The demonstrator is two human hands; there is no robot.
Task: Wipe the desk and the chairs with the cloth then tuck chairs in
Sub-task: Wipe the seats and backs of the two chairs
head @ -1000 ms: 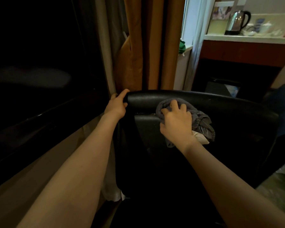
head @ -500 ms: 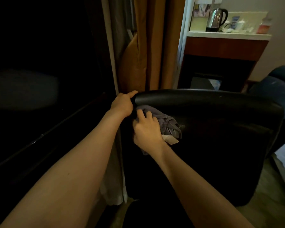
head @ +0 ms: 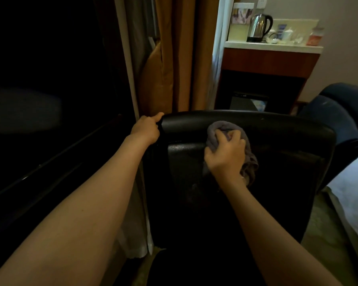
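Left hand point(head: 146, 130) grips black padded chair back's point(head: 277, 141) left top corner | right hand point(head: 225, 154) presses bunched grey cloth point(head: 217, 126) mid-back, rightward span seemingly unwiped

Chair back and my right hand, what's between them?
The grey cloth, bunched under the right hand against the black chair back; the head view shows it.

Counted two hands: left hand point(head: 146, 131), right hand point(head: 225, 154). One grey cloth point(head: 218, 127). One black chair point(head: 281, 145), plus one blue armchair point(head: 337, 112) behind, so two seats total. One steel kettle point(head: 258, 27) on one counter point(head: 273, 48). One orange curtain point(head: 180, 58). One wall socket point(head: 262, 0) up top. Small stuff beside kettle was too blurry to count.
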